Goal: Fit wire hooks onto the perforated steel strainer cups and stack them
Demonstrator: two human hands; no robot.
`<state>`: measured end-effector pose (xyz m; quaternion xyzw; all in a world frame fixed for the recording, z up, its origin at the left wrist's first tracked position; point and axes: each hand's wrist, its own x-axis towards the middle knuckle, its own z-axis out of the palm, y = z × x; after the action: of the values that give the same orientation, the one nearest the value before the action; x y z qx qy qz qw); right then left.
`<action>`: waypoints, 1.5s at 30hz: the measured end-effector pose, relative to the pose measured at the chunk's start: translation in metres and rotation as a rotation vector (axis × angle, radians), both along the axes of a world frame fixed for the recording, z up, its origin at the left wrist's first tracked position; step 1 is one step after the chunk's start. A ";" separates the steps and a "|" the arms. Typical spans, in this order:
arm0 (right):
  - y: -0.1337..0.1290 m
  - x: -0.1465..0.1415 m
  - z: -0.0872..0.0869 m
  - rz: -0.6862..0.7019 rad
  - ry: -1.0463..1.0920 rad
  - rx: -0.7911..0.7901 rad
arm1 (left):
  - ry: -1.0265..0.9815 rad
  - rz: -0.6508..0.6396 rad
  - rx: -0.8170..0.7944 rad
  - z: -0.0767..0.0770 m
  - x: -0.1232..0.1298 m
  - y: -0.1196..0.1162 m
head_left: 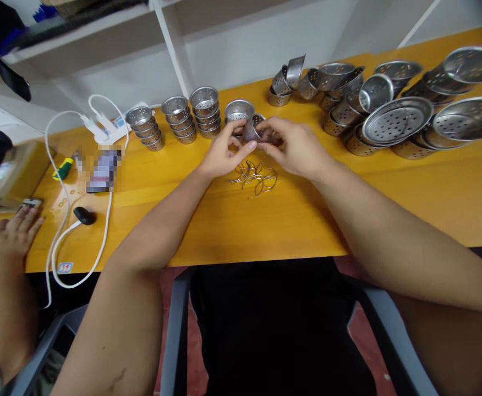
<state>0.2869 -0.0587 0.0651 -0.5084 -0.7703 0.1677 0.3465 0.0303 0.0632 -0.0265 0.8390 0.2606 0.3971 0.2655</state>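
Note:
Between my two hands is a small perforated metal cup (251, 131), tilted above the table. My left hand (223, 151) grips its left side with thumb and fingers. On the other side, my right hand (296, 144) holds it too, its fingertips partly hidden behind the cup. Just beyond my left fingers stands a wider perforated metal cup (239, 110). Below my hands lies a loose heap of thin curved wires (255, 179) on the wooden table (241, 231).
Three stacks of perforated cups (177, 118) stand to the left. Many jumbled perforated cups and strainers (398, 121) crowd the right. A power strip (113, 129), phone (104, 170), screwdriver (63, 169) and white cable (107, 236) lie left. Another person's hand (16, 231) rests at the far left.

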 end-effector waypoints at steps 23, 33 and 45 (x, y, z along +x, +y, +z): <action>0.009 -0.009 -0.013 0.027 0.171 -0.074 | 0.146 -0.111 0.082 0.032 -0.003 -0.017; 0.016 -0.015 -0.014 0.029 0.379 -0.089 | 0.152 -0.099 0.123 0.032 0.000 -0.015; 0.016 0.002 -0.003 0.045 0.566 -0.160 | 0.133 -0.079 0.087 0.025 -0.002 -0.015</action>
<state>0.2889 -0.0427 0.0617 -0.4500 -0.6385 0.3707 0.5025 0.0280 0.0481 -0.0013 0.8837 0.2271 0.3408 0.2265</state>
